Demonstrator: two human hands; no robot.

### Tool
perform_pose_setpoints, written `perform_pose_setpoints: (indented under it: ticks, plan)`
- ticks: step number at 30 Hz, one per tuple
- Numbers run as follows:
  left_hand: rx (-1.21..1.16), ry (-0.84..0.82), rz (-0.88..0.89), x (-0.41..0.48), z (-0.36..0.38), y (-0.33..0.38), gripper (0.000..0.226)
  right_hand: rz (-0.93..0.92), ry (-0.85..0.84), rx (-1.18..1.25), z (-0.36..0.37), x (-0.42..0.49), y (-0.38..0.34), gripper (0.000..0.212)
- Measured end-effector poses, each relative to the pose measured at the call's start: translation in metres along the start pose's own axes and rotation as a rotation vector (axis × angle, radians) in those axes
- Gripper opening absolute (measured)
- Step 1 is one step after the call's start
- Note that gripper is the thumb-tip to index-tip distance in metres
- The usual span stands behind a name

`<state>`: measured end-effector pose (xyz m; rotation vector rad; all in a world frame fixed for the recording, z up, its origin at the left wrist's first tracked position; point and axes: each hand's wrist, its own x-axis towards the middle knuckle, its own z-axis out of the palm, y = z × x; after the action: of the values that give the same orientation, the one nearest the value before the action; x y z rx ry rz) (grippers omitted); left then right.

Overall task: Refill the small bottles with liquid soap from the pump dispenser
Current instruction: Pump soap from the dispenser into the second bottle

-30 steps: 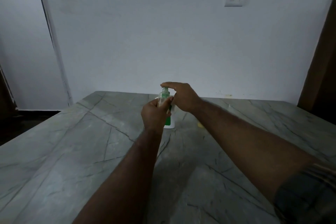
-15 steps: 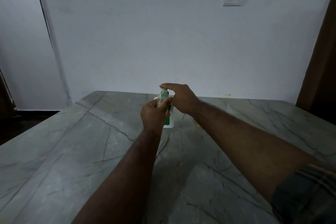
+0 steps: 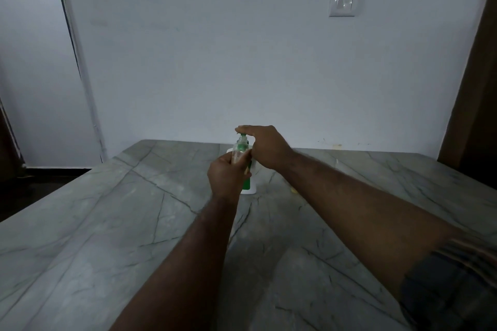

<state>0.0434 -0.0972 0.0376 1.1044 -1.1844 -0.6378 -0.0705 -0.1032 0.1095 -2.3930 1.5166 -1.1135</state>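
A small clear bottle (image 3: pixel 240 148) is held upright in my left hand (image 3: pixel 228 177), its neck right under the pump's spout. Behind it stands the white pump dispenser (image 3: pixel 250 185) with a green label, mostly hidden by my hands. My right hand (image 3: pixel 265 145) lies palm down on top of the green pump head, fingers stretched to the left over it. Both hands meet near the far middle of the table.
The grey marble table (image 3: pixel 107 223) runs to a white wall with a light switch (image 3: pixel 343 1). A small yellowish thing (image 3: pixel 293 191) lies on the table just right of the dispenser, partly behind my right forearm. A dark door frame (image 3: pixel 473 67) stands at the right.
My right hand dipped slightly on the pump head half a second ago and has come back up. The left hand keeps the small bottle in the same spot.
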Motion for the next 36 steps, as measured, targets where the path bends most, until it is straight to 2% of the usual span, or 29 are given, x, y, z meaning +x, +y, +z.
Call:
perform_pose_setpoints:
  ticks: [7, 12, 23, 32, 36]
  plan:
    - [-0.049, -0.011, -0.001, -0.004, -0.001, 0.006, 0.02, -0.051, -0.051, -0.035, -0.007, 0.003, 0.004, 0.058]
    - [-0.067, -0.016, -0.01, -0.006, -0.002, 0.012, 0.017, -0.083, -0.017, -0.059, -0.007, 0.005, 0.006, 0.054]
    - [-0.036, 0.002, -0.048, -0.005, -0.004, 0.011, 0.04, -0.069, 0.142, 0.044, 0.003, 0.006, 0.013, 0.038]
    - [-0.026, 0.002, -0.058, -0.009, -0.004, 0.018, 0.032, -0.043, 0.192, 0.075, 0.005, 0.008, 0.013, 0.033]
    - [-0.026, -0.004, -0.038, -0.011, -0.004, 0.021, 0.036, -0.058, 0.197, 0.07, 0.003, 0.01, 0.011, 0.033]
